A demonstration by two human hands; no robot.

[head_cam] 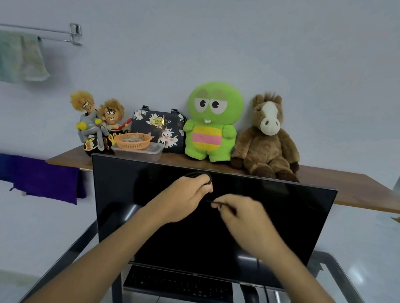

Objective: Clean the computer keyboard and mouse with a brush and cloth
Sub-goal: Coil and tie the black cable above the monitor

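Both hands are raised in front of the black monitor (285,222). My left hand (184,199) grips a dark looped thing (203,176), seemingly a coiled cord, at the screen's top edge. My right hand (243,217), blurred, pinches a thin dark strand (215,203) that runs toward the left hand. Below the monitor, the black keyboard (180,286) lies on a low glass table (352,286), and the black mouse (249,296) sits just to its right. Neither hand touches them. No brush or cleaning cloth is identifiable.
Behind the monitor a wooden shelf (362,190) carries plush toys, a green doll (210,125), a brown horse (268,138), a floral bag (159,127) and an orange basket (133,140) on a clear box. A towel (13,57) hangs on a wall rail at left. Cables trail under the table.
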